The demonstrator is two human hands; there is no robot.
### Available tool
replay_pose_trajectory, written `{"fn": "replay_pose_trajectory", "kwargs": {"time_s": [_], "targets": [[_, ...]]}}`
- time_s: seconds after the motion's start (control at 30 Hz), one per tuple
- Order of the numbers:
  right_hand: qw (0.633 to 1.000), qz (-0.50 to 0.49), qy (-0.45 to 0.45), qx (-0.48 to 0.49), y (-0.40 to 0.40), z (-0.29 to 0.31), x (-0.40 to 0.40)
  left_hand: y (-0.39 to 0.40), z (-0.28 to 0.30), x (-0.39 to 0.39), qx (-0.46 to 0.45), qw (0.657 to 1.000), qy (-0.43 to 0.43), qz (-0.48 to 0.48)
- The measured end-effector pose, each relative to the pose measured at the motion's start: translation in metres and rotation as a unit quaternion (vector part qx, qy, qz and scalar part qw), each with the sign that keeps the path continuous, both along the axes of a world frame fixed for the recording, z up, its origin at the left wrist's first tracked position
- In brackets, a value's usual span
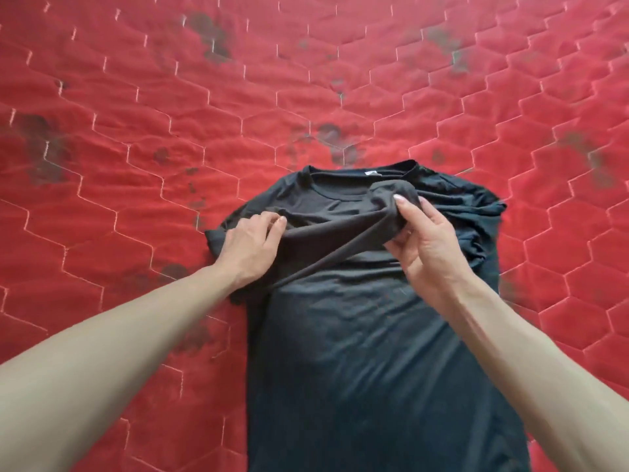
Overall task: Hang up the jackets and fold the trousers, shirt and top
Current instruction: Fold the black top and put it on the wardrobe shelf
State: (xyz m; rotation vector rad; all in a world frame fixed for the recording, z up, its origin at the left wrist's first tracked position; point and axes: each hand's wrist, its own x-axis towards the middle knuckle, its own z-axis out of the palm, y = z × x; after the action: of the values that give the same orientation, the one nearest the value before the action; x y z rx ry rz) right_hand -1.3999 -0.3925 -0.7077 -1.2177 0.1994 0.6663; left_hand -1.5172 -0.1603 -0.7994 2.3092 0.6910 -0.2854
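A black T-shirt (357,352) lies face up on the red quilt, its round collar at the far end and its hem running out of the bottom of the frame. My right hand (425,243) pinches a bunched sleeve and holds it lifted over the chest, stretched towards the left. My left hand (248,243) grips the cloth at the shirt's left shoulder, beside the other sleeve, fingers curled into the fold. The right side of the shirt is rumpled behind my right hand.
The red quilted cover (136,131) with a white hexagon stitch pattern fills the whole view. Dark stains (211,35) are scattered over it. No other garment or hanger is in view.
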Motion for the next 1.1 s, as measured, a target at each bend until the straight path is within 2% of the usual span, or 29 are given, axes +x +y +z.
{"fn": "replay_pose_trajectory", "kwargs": {"time_s": [0.17,0.23,0.37,0.47,0.53,0.6,0.67,0.73,0.8,0.9,1.0,1.03,1.1], "targets": [[0.995,-0.063,0.053,0.059,-0.054,-0.002,0.046,0.004,-0.017,0.008,0.156,0.979,0.040,-0.126],[0.991,-0.117,0.061,0.032,-0.071,-0.013,0.061,0.012,-0.021,0.013,0.178,0.967,0.054,-0.174],[0.968,-0.197,0.034,-0.152,-0.102,-0.053,0.083,0.032,-0.019,0.024,0.182,0.957,0.061,-0.217],[0.945,-0.178,0.030,-0.271,-0.120,-0.082,0.094,0.048,-0.007,0.039,0.209,0.936,0.126,-0.254],[0.939,-0.116,0.029,-0.322,-0.125,-0.094,0.101,0.056,0.002,0.048,0.228,0.925,0.139,-0.269],[0.924,0.003,0.011,-0.381,-0.128,-0.102,0.108,0.060,0.005,0.056,0.230,0.929,0.116,-0.267],[0.880,0.103,-0.078,-0.457,-0.135,-0.113,0.115,0.063,0.005,0.061,0.225,0.936,0.089,-0.257],[0.857,0.093,-0.189,-0.470,-0.140,-0.116,0.121,0.065,0.001,0.062,0.213,0.947,0.059,-0.233],[0.853,0.043,-0.254,-0.455,-0.145,-0.115,0.126,0.063,-0.001,0.061,0.206,0.955,0.029,-0.214],[0.827,0.015,-0.271,-0.493,-0.153,-0.117,0.134,0.060,-0.007,0.059,0.219,0.952,-0.017,-0.212],[0.810,0.035,-0.235,-0.536,-0.155,-0.122,0.136,0.054,-0.016,0.060,0.247,0.953,0.018,-0.175],[0.794,0.033,-0.238,-0.558,-0.155,-0.123,0.135,0.051,-0.021,0.060,0.279,0.948,0.045,-0.145],[0.733,0.021,-0.292,-0.614,-0.155,-0.122,0.129,0.036,-0.027,0.054,0.353,0.930,0.073,-0.077]]}}
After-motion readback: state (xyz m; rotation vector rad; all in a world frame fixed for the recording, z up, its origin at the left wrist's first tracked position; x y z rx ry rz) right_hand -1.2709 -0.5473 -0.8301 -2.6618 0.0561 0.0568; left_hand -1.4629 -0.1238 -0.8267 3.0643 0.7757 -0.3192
